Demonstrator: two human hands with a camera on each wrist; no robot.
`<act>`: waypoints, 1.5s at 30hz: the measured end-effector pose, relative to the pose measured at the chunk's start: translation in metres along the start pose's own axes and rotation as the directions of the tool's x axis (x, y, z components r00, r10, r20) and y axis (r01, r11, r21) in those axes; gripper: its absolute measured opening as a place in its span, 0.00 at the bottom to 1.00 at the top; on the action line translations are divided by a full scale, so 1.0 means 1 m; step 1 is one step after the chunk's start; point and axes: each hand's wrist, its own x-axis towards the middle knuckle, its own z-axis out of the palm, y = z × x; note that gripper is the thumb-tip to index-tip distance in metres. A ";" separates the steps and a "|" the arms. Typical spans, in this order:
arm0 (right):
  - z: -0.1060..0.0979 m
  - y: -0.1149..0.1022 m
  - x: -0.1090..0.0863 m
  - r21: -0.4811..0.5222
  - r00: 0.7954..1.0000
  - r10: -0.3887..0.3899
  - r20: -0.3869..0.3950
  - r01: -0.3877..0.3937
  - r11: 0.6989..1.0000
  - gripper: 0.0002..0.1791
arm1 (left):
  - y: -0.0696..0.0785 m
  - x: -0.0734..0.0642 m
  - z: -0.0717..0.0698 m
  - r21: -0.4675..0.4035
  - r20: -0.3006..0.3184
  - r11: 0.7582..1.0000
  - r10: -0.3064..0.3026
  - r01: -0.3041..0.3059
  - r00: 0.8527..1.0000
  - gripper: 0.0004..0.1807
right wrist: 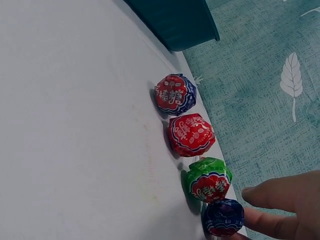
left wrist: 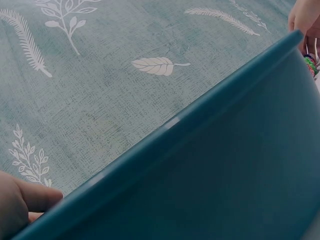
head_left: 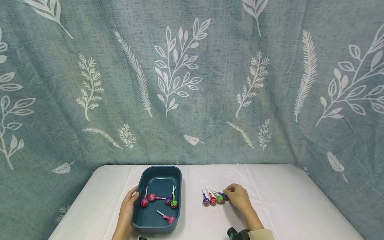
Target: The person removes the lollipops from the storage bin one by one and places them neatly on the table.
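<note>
My left hand (head_left: 128, 205) grips the left rim of a dark teal rectangular bin (head_left: 156, 229). Inside it lie several wrapped lollipops, among them a green one (head_left: 174, 203) and a pink one (head_left: 171, 220). To the right of the bin, lollipops form a row on the white cloth: a purple-blue one (right wrist: 176, 94), a red one (right wrist: 191, 135), a green one (right wrist: 210, 181) and a dark blue one (right wrist: 224, 218). At the row's right end my right hand (head_left: 238, 196) holds the dark blue lollipop with its fingertips. The hand partly hides it in the head view.
A white cloth (head_left: 288, 200) covers the table. Behind and around it hangs a green curtain with white leaf prints (head_left: 216, 83). A dark wrist device (head_left: 239, 234) sits on the right wrist. The bin's tall wall (left wrist: 215, 165) fills much of the left wrist view.
</note>
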 end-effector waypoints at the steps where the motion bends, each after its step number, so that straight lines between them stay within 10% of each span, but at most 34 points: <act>1: -0.001 0.000 0.000 -0.003 1.000 -0.002 -0.004 0.002 1.000 0.09 | 0.000 0.000 0.000 0.001 0.000 1.000 -0.002 0.002 1.000 0.28; 45: 0.006 -0.061 -0.025 0.096 0.992 -0.123 0.024 0.121 0.988 0.05 | 0.000 0.000 0.000 -0.001 -0.001 1.000 0.003 -0.003 1.000 0.28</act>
